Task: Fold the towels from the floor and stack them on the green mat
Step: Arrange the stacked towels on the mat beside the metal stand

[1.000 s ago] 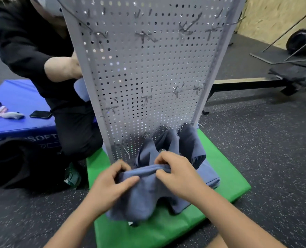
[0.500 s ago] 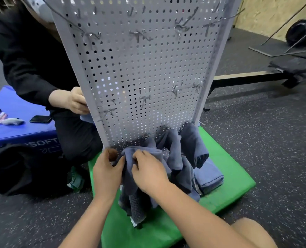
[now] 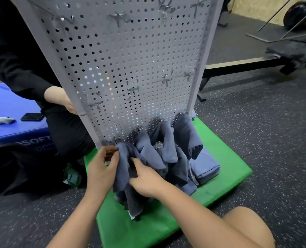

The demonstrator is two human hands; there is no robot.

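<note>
My left hand (image 3: 102,166) pinches top edge of blue-grey cloth towel (image 3: 149,155); my right hand (image 3: 146,180) apparently grips its fold, over green foam mat (image 3: 227,169).

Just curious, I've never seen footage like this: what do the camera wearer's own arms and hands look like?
The left hand and right hand are ungloved, and no sleeves cover the forearms as far as the frame shows. No watch, ring or bracelet is visible.
</note>
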